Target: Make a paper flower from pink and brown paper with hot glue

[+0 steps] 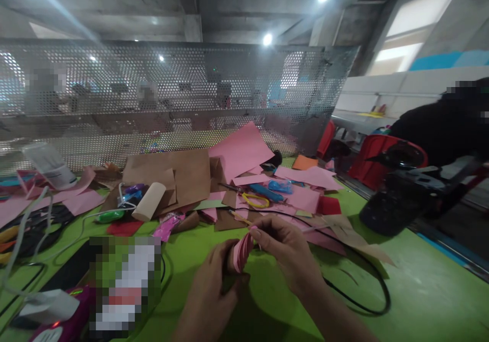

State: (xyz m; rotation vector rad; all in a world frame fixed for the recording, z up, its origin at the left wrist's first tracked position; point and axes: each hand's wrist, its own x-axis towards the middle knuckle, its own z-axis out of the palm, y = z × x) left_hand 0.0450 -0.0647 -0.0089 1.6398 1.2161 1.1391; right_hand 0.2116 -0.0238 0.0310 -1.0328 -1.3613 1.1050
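Between my two hands is a small piece of pink paper in folds or layers point(242, 253). My left hand point(218, 276) curls around its lower left side, the thumb below it. The fingers of my right hand point(284, 248) pinch its upper right edge. Both hands are just above the green table point(267, 311). Whether the piece is one pleated sheet or several stacked layers I cannot tell. Beyond my hands lie yellow-handled scissors point(255, 199) among pink paper scraps point(301, 199).
A brown paper sheet point(168, 176) and a cardboard tube point(150, 202) lie at the back. A black cable point(385, 291) loops at right. A purple power strip point(64, 321) sits front left. Behind stands a perforated metal screen point(183, 87); a person in black point(439, 118) is at right.
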